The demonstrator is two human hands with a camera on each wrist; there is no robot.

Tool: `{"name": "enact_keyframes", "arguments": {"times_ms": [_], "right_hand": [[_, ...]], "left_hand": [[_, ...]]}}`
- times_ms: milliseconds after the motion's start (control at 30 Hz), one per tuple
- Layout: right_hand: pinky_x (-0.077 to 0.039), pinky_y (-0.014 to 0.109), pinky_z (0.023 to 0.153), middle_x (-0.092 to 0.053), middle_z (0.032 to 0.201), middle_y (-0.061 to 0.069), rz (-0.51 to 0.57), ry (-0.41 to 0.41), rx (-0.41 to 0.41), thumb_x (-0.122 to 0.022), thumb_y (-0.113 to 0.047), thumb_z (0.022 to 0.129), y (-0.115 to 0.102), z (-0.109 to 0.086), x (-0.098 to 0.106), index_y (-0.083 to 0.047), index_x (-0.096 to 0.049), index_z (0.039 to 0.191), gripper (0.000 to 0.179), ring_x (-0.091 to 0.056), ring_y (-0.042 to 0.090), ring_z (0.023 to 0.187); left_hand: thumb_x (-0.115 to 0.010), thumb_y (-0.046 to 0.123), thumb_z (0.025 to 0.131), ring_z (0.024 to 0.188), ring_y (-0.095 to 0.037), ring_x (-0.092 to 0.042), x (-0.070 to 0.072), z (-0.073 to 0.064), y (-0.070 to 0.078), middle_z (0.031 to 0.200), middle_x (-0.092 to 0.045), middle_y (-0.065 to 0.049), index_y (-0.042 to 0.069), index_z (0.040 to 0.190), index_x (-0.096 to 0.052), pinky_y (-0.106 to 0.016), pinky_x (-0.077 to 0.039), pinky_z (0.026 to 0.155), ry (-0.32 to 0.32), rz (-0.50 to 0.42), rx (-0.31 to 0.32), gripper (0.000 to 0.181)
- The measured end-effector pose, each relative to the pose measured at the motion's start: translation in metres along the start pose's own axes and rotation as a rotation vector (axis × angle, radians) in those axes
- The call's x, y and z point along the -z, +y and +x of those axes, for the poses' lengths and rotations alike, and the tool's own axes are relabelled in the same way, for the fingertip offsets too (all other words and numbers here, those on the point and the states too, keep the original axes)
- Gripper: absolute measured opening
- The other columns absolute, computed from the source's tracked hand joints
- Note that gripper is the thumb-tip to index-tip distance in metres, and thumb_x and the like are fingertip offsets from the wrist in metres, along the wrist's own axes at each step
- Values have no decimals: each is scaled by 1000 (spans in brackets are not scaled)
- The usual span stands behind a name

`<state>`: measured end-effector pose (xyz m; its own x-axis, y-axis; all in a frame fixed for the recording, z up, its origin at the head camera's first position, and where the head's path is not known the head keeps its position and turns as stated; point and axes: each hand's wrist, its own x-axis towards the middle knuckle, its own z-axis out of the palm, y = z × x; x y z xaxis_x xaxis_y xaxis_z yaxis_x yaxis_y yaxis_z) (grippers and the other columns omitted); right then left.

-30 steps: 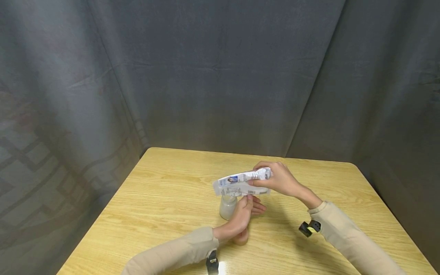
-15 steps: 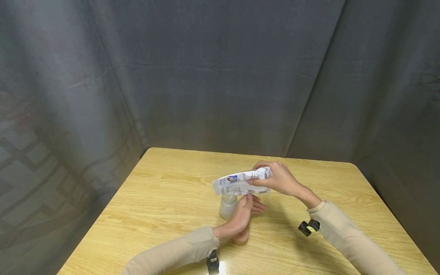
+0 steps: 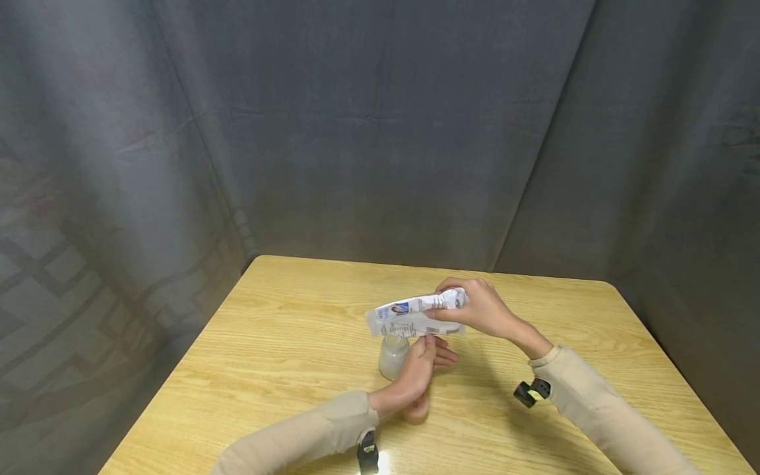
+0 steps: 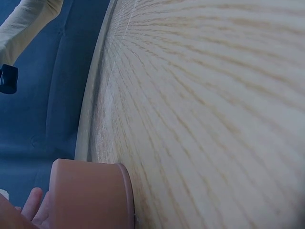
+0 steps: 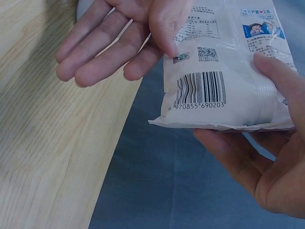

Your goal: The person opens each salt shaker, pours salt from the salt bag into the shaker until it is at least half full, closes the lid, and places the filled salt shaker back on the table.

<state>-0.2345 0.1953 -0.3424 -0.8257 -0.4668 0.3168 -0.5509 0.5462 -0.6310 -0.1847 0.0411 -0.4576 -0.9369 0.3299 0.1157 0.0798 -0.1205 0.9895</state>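
Note:
My right hand (image 3: 475,310) grips a white printed plastic bag (image 3: 418,315) at its right end, thumb on the near face and fingers behind. The bag slants down to the left, its far end over the mouth of a small glass jar (image 3: 393,359). Something whitish fills the jar. My left hand (image 3: 415,369) stands on edge just right of the jar, palm turned away from it. Its fingers are straight, and the thumb tip is right at the bag's lower edge in the right wrist view. A pinkish, smooth round block (image 4: 90,195) sits on the table under the left wrist.
The light wooden table (image 3: 285,316) has rounded far corners. Dark grey curtains (image 3: 380,132) hang behind it and at both sides. Black camera mounts (image 3: 532,392) are strapped to the wrists over beige sleeves.
The bag and the right hand have shifted very slightly left. The left hand, jar and round block stay in place.

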Motion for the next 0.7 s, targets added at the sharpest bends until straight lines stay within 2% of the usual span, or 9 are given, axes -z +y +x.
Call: {"name": "enact_keyframes", "arguments": {"times_ms": [700], "right_hand": [[-52,25,49,-73,86,-1,22,-15,4,-86,-27,79,1,1,0,-8,-71,103,34,-66,8,65]], "left_hand": [[-18,23,112,101,-45,-65,0,1,-2,105,-66,-28,-11,116,-48,-53,-52,95,-11,24,-8,46]]}}
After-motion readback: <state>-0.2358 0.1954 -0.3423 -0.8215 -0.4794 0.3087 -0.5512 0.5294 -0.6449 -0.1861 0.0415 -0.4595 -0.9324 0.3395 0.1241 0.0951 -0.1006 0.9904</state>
